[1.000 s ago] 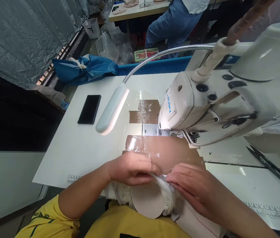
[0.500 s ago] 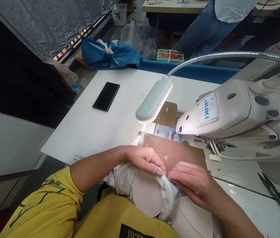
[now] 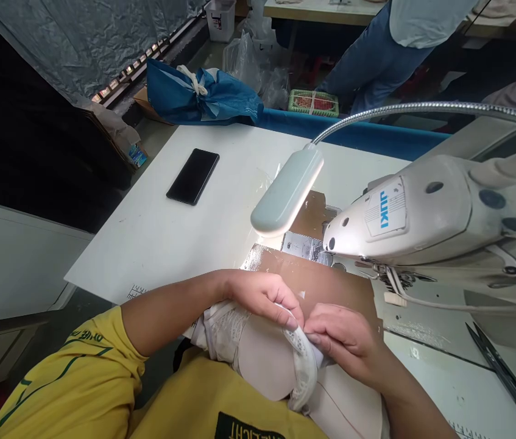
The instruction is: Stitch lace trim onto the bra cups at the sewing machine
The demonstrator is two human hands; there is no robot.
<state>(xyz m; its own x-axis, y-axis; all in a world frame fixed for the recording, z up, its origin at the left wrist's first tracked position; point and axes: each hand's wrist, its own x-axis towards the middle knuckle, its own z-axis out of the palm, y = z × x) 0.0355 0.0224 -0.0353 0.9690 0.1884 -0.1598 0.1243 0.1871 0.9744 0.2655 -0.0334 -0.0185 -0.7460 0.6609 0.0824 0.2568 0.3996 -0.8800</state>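
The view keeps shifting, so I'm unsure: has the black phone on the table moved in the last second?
No. The phone lies as near the table's left edge as before; only the camera swung.

The machine runs off the right edge. Right of it, scissors are cut short. Beyond it, a person is cropped at the top. Before it, the left hand and right hand cover part of the lace.

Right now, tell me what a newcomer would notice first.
The white Juki sewing machine fills the right side, its gooseneck lamp glowing over the white table. At the near edge, the left hand and right hand pinch a lace-trimmed beige cup. A black phone lies far left.
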